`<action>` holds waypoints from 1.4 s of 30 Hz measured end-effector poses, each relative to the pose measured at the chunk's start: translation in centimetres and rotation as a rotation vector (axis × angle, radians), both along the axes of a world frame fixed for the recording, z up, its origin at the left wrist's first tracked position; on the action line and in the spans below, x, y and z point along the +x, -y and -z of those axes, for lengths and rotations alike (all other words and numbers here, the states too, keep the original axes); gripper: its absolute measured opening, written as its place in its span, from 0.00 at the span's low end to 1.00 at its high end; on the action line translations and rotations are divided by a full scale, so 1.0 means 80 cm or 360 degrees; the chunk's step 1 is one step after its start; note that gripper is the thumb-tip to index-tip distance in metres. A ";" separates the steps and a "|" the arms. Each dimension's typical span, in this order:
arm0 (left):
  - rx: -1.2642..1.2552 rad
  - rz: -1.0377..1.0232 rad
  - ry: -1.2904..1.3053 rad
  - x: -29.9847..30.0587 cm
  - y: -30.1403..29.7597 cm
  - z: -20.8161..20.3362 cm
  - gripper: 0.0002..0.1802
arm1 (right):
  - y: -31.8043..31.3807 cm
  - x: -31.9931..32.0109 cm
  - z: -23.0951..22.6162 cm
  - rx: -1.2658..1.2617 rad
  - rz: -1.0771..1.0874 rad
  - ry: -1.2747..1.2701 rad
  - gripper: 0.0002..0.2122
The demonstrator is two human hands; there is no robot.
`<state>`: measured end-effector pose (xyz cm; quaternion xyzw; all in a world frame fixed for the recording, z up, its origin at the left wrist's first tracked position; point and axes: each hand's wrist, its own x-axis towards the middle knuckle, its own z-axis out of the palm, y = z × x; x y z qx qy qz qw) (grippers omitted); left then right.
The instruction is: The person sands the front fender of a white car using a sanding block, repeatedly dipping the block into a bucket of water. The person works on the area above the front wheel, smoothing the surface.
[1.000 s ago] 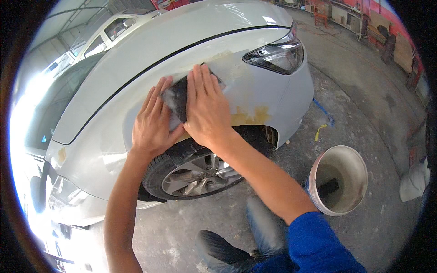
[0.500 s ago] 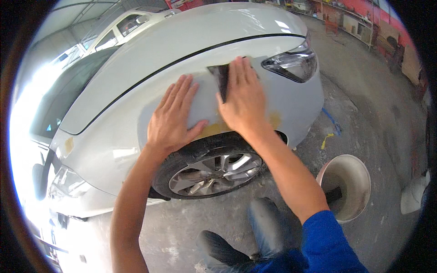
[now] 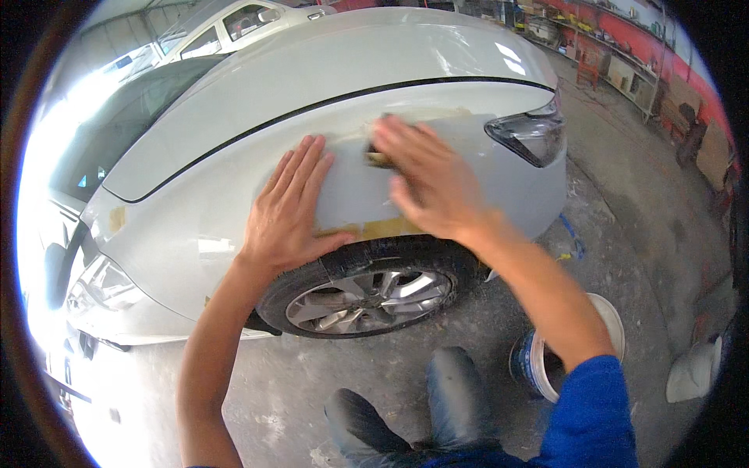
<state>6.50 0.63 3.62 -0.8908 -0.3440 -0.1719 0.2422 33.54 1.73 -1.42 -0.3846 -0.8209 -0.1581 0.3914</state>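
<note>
My left hand (image 3: 285,207) rests flat on the pale grey front fender (image 3: 351,187) of a car, fingers spread and thumb near the wheel arch. To its right, my right hand (image 3: 437,175) presses a dark sheet of sandpaper (image 3: 378,158) against the same panel. Only a blurred edge of the sheet shows beside the fingers; the rest is hidden under the hand. Yellowish patches (image 3: 386,228) mark the paint along the arch, above the tyre and silver alloy wheel (image 3: 374,304).
The headlight (image 3: 530,134) lies right of my right hand. A bucket (image 3: 614,316) stands on the concrete floor, partly behind my right forearm. A blue strap (image 3: 576,238) lies near the bumper. Shelving (image 3: 624,70) lines the far right, and a white vehicle (image 3: 234,31) stands behind.
My right hand has shifted over the panel and turned, its fingers now pointing more to the left, with the sandpaper beneath. My left hand stays on the fender. The view has shifted slightly.
</note>
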 end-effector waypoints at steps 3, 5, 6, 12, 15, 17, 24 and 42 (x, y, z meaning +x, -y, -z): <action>0.0033 0.0020 0.0018 0.003 0.003 -0.001 0.65 | 0.005 0.033 -0.003 -0.0005 0.0119 0.0000 0.37; 0.0058 0.0037 0.0036 0.007 0.000 0.001 0.63 | 0.008 -0.020 0.003 0.0000 0.0004 -0.0163 0.37; 0.0072 0.0051 0.0043 0.010 -0.003 0.001 0.62 | 0.009 -0.045 -0.006 -0.0012 -0.0020 -0.0113 0.39; 0.0091 -0.0040 0.0001 0.004 0.002 0.004 0.63 | 0.012 0.034 0.016 0.0016 -0.0077 0.0084 0.43; 0.0083 -0.0088 -0.0007 0.013 0.003 0.001 0.64 | 0.039 0.033 0.044 -0.0044 0.0215 -0.0121 0.47; 0.0081 -0.0086 -0.0001 0.014 0.000 0.003 0.64 | 0.028 -0.008 0.030 -0.0055 0.0038 -0.0224 0.50; 0.0129 -0.0102 -0.0065 0.006 0.003 0.004 0.65 | 0.032 0.046 0.080 0.0049 0.0110 -0.0062 0.45; 0.0134 -0.0130 -0.0149 0.011 -0.002 0.005 0.63 | -0.006 0.039 0.033 0.0141 0.0266 -0.0371 0.40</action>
